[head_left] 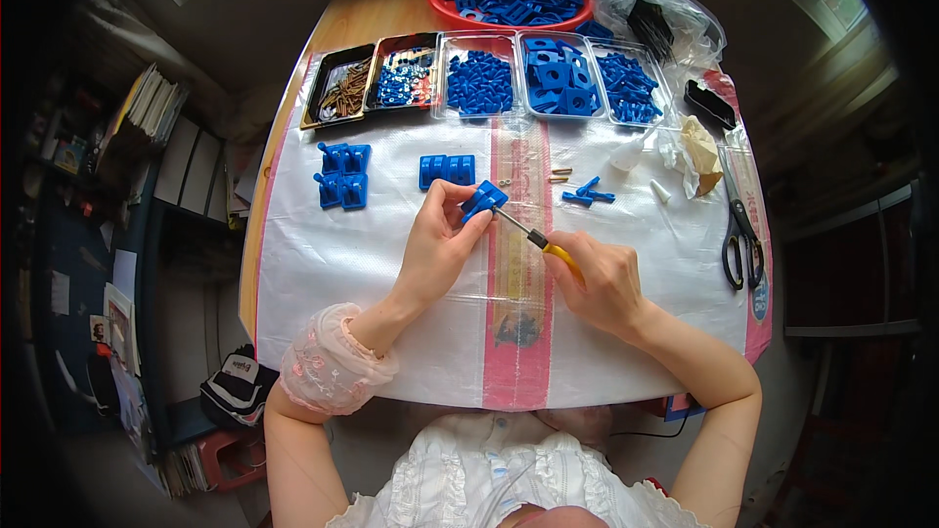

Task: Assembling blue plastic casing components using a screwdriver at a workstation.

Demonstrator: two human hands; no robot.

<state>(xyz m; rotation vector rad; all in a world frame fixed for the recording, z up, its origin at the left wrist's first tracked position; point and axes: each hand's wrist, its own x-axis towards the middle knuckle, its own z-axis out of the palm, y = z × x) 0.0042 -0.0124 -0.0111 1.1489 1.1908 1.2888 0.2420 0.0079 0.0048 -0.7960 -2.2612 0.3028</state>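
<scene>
Between the fingers of my left hand (439, 240) is a blue plastic part (482, 199), held above the middle of the table. My right hand (600, 279) grips a screwdriver (560, 254) with a yellow handle, its shaft slanting up to the left. The tip meets the blue part; the exact contact point is too small to make out. Just beyond my left hand lies a short row of blue blocks (447, 170). A cluster of blue pieces with levers (342, 176) sits farther left. Small blue levers (588, 193) and brass-coloured pins (559, 175) lie beyond my right hand.
Along the back stand black trays of screws (344, 88) and small hardware (401, 72), and clear boxes of blue parts (479, 78). Behind them is a red basin (437, 2). Scissors (740, 235), crumpled paper (699, 156) and a white nozzle (660, 193) lie at right.
</scene>
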